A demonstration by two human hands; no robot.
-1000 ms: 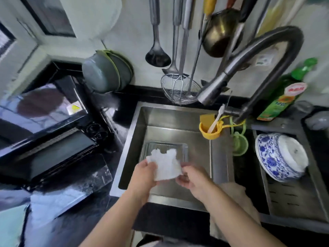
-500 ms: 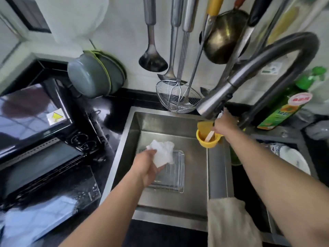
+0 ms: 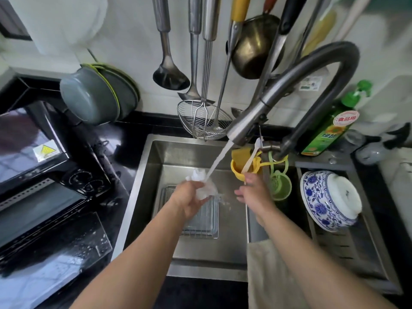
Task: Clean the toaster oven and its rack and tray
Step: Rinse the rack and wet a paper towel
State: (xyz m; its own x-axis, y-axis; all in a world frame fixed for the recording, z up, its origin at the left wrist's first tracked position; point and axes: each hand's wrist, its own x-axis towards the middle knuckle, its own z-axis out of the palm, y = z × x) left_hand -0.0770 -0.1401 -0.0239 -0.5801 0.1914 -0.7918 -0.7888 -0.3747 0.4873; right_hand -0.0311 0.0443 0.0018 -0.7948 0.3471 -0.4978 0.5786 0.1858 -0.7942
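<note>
Gripping a wet white paper wad (image 3: 204,186) in curled fingers, the left hand (image 3: 189,200) held it under the water stream (image 3: 219,158) that ran from the faucet (image 3: 289,92). To the right of the wad, apart from it, the right hand (image 3: 254,190) hovered with fingers loosely spread, holding nothing.

Directly below the grip, the wire rack (image 3: 200,221) lay flat on the floor of the sink (image 3: 142,188), with the tray's rim showing under it; how the two were stacked could not be told. Right of the grip and nearer the camera, a beige cloth (image 3: 265,264) hung over the sink's divider.

Left of the grip, on the black counter, the toaster oven (image 3: 44,175) stood with its glass door (image 3: 53,257) dropped open.

Just beyond the right hand, a yellow cup (image 3: 239,170) hung inside the sink and held a yellow sponge and a white brush; beside it hung a green strainer cup (image 3: 281,186). Farther right, a blue-and-white bowl (image 3: 323,199) leaned tilted in the drain basin (image 3: 356,253). Past it stood a green bottle (image 3: 330,132).

Farthest from the grip, ladles and a wire skimmer (image 3: 200,121) hung on the wall, and grey pots (image 3: 98,94) sat tipped at the left.
</note>
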